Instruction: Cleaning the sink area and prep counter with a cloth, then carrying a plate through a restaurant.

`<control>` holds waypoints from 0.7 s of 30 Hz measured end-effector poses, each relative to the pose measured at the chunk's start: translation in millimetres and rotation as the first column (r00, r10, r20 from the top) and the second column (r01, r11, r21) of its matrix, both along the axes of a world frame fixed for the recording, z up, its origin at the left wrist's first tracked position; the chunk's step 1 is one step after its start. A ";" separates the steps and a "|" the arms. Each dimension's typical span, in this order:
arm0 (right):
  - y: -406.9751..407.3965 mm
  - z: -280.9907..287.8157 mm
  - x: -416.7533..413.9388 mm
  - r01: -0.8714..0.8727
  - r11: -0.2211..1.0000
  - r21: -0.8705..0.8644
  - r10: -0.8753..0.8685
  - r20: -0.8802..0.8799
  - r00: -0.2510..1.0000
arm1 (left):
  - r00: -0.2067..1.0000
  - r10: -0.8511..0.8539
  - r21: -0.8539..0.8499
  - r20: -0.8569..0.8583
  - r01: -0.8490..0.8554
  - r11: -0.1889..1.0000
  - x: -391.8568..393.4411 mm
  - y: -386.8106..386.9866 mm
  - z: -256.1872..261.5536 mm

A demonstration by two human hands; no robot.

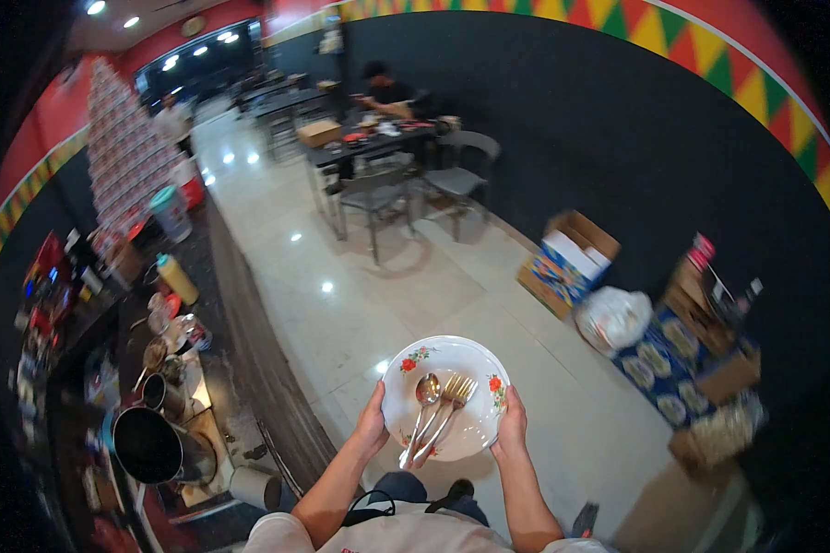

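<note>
Between my two hands is a white plate (467, 428) with red flowers painted around its rim. My left hand (371, 423) grips its left edge, and my right hand (512, 423) grips the right edge. A metal spoon (427, 390) and metal forks (462, 392) lie on the plate, heads pointing away from me. Their handles come together and reach over the near rim. The plate is held above the tiled floor in front of my body. Parts of my fingers are hidden beneath it.
On the left runs a dark counter (249, 325) with a large metal pot (197, 456) and a yellow squeeze bottle (178, 280). Ahead stand a table (325, 157) with a seated person and chairs (377, 191). Cardboard boxes (598, 238) and a white plastic bag (614, 319) line the right wall.
</note>
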State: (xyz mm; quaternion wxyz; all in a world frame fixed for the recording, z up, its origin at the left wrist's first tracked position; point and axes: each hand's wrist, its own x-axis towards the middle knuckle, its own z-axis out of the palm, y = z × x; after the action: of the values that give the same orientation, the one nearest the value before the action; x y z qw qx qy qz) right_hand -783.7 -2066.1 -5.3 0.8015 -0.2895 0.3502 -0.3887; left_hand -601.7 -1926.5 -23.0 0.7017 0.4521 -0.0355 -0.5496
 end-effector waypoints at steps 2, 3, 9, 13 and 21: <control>-20.3 -5.1 57.2 -0.130 0.991 0.016 0.131 -0.026 0.991 | 0.988 0.148 0.017 0.046 -0.149 0.989 37.0 0.6 -8.1; -32.8 -10.1 86.1 -0.195 0.980 0.024 0.196 -0.046 0.979 | 0.976 0.214 0.012 0.045 -0.215 0.977 57.7 -1.8 -9.4; -79.6 -34.0 271.4 -0.457 0.888 0.044 0.458 -0.021 0.889 | 0.894 0.446 -0.046 0.039 -0.445 0.894 186.1 -12.0 -33.1; -117.9 -47.4 386.6 -0.524 0.848 0.078 0.524 0.016 0.851 | 0.846 0.528 -0.087 0.067 -0.523 0.848 282.6 -43.3 -39.7; -202.9 -43.3 598.9 -0.558 0.827 0.074 0.560 -0.008 0.829 | 0.831 0.556 -0.074 0.034 -0.553 0.830 481.3 -124.3 -23.7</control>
State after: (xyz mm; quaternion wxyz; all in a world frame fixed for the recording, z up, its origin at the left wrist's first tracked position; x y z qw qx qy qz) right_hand -184.9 -2269.1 -48.6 0.8843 -0.3573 0.2751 -0.1209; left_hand -120.4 -2050.8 -46.8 0.8431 0.4359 0.0613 -0.3088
